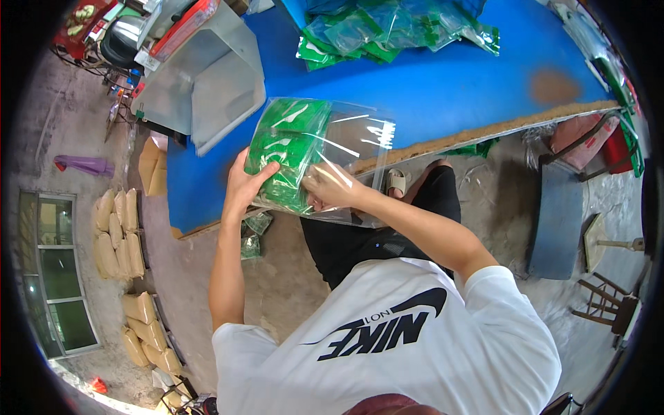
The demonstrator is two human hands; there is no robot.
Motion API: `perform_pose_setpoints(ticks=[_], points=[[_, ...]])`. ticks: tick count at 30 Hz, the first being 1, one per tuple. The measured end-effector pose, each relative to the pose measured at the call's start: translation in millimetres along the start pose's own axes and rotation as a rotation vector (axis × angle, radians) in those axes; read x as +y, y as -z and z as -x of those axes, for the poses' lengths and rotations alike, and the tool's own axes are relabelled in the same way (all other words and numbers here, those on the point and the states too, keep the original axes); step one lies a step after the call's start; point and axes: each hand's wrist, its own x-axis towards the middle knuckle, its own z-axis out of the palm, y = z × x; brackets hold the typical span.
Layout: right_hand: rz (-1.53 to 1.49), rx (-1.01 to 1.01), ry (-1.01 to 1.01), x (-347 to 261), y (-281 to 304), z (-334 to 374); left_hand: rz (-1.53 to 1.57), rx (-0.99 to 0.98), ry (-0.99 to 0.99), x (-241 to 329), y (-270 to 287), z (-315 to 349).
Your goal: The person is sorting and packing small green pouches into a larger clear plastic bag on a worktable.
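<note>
The left hand (245, 181) clasps the green packets (285, 145) by the near edge of the blue table (443, 97), thumb on top; the right hand (333, 185) curls, seemingly inside the clear bag (366, 135); from here I can't tell what it pinches.

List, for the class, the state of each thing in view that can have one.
Clear bag: open at right, partly filled
Green packets: stacked inside the bag
Blue table: edge worn
Loose packets: heaped on the table
Beige sacks: bulging, piled up
Left hand: gripping the bag's left side
Right hand: inside the bag, against the packets
</note>
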Motion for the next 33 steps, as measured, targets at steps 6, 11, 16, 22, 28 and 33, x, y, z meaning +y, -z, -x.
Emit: perform_pose_setpoints(ticks=[6,11,16,22,28,33], points=[[-0.433,0.429,-0.166,2,32,-10,0.04,-0.063,0.011,-10,3,-22],[-0.361,0.239,-0.185,-11,18,-23,-0.148,-0.259,0.002,3,12,-43],[-0.335,0.741,-0.174,17,44,-41,-0.036,-0.283,-0.02,12,5,-46],[-0.436,0.654,-0.251,21,45,-53,0.303,-0.292,0.016,8,4,-57],[-0.223,0.534,-0.342,26,58,-56,0.317,-0.212,-0.044,-4,-2,-52],[-0.054,0.586,-0.216,30,53,-52,0.308,-0.234,-0.069,3,-7,-51]])
